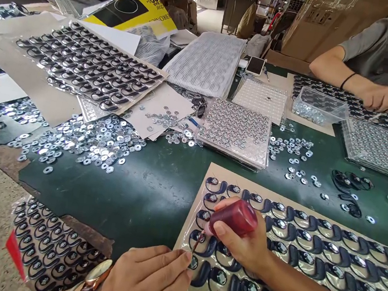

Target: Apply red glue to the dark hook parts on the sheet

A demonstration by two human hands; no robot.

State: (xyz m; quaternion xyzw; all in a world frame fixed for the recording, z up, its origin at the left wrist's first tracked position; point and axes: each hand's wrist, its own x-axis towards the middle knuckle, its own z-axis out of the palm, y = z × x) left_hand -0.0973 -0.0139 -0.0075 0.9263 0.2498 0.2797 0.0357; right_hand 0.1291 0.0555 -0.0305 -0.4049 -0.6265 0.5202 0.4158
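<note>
My right hand (243, 245) is closed round a small red glue bottle (234, 217), tilted with its thin nozzle pointing down-left at a black ear-hook part (202, 244). That part lies on a cardboard sheet (219, 172) covered with rows of black ear-hook parts with shiny discs. My left hand (148, 278) rests at the sheet's left edge, fingers pressed together, fingertips touching near the nozzle tip. Whether it pinches anything is hidden. A watch sits on my left wrist.
Loose metal washers (97, 142) lie heaped on the green table. A tray of discs (237, 129) sits mid-table. More sheets of black parts (90, 65) lie at left and at front left (47, 250). Another person's hand (382, 98) works at the far right beside a clear tub (318, 107).
</note>
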